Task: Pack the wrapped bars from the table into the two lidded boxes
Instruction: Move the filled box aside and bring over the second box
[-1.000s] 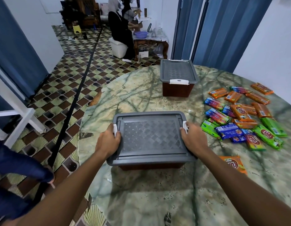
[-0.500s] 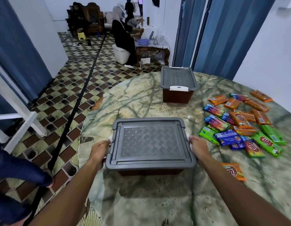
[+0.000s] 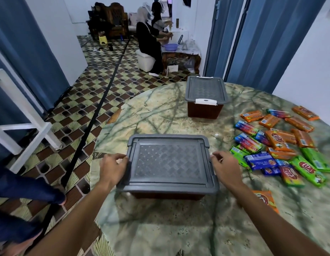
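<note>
A brown box with a grey lid (image 3: pixel 168 161) stands on the marble table (image 3: pixel 156 111) right in front of me. My left hand (image 3: pixel 113 169) grips the lid's left edge and my right hand (image 3: pixel 226 169) grips its right edge, fingers curled at the rim. Its white latches are hidden. A second closed box (image 3: pixel 205 90) with a white latch stands farther back. Several wrapped bars (image 3: pixel 277 143), orange, blue and green, lie scattered to the right. One orange bar (image 3: pixel 265 199) lies alone beside my right forearm.
The table's rounded edge runs just left of the near box, above a patterned tile floor. A white frame (image 3: pixel 21 126) stands at the left, and blue-clad legs (image 3: pixel 27 193) show at the lower left. Two people (image 3: pixel 149 41) sit far back at a low table.
My hands have left the white side latches, dropped beside the box, and now curl around the lid's side edges. The camera has tilted up a little.
</note>
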Available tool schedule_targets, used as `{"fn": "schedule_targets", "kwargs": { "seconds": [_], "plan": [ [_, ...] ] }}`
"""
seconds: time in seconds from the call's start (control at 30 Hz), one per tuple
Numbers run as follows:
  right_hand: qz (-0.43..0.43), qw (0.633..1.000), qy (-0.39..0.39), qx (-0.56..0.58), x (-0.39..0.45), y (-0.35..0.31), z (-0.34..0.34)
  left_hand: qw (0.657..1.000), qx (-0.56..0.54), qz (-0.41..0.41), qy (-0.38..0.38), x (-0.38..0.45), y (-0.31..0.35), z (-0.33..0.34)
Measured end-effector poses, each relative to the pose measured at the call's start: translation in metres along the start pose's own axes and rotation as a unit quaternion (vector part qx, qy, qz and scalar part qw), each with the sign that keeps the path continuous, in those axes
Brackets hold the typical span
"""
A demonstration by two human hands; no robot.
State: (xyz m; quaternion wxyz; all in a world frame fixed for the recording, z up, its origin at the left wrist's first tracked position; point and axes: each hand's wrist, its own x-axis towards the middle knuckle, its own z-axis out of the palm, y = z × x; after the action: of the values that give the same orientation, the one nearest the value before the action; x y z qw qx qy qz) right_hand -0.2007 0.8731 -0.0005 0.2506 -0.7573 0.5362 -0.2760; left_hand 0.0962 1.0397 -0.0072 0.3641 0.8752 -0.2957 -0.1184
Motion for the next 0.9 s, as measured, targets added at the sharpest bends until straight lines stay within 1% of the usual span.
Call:
{"fn": "schedule_targets", "kwargs": {
  "seconds": [0.07, 0.13, 0.23, 0.3, 0.4, 0.47, 0.57, 0.63, 0.7, 0.8, 0.83, 0.9],
  "plan": [
    [-0.002, 0.998, -0.048, -0.031, 0.0, -0.001, -0.001, 0.998, 0.053, 0.006, -0.015, -0.009, 0.004, 0.0],
    [0.017, 0.998, -0.063, -0.023, 0.002, -0.002, -0.001, 0.998, 0.063, -0.002, -0.022, -0.016, 0.009, 0.001],
    [0.056, 0.995, -0.084, 0.021, 0.008, -0.008, -0.004, 0.998, 0.01, -0.035, -0.043, -0.022, 0.022, -0.005],
    [0.067, 0.992, -0.095, 0.039, 0.007, -0.012, -0.01, 0.998, 0.003, -0.046, -0.047, -0.023, 0.028, -0.009],
    [0.079, 0.99, -0.088, 0.079, 0.018, -0.024, -0.018, 0.997, -0.03, -0.056, -0.046, -0.01, 0.036, -0.025],
    [0.07, 0.989, -0.084, 0.102, 0.034, -0.041, -0.023, 0.996, -0.067, -0.047, -0.044, 0.009, 0.044, -0.038],
    [0.045, 0.989, -0.075, 0.12, 0.075, -0.076, -0.011, 0.994, -0.105, -0.005, -0.043, 0.056, 0.054, -0.056],
    [0.038, 0.99, -0.064, 0.123, 0.109, -0.101, 0.009, 0.992, -0.116, -0.009, -0.047, 0.098, 0.053, -0.062],
    [0.045, 0.992, -0.068, 0.098, 0.141, -0.119, 0.038, 0.99, -0.127, -0.023, -0.054, 0.139, 0.042, -0.055],
    [0.08, 0.992, -0.092, 0.042, 0.184, -0.139, 0.096, 0.993, -0.107, -0.047, -0.035, 0.204, 0.014, -0.035],
    [0.093, 0.99, -0.103, 0.037, 0.201, -0.143, 0.125, 0.993, -0.093, -0.061, -0.039, 0.228, 0.002, -0.027],
    [0.108, 0.984, -0.136, 0.032, 0.209, -0.142, 0.151, 0.992, -0.086, -0.079, -0.052, 0.245, -0.011, -0.01]
  ]
}}
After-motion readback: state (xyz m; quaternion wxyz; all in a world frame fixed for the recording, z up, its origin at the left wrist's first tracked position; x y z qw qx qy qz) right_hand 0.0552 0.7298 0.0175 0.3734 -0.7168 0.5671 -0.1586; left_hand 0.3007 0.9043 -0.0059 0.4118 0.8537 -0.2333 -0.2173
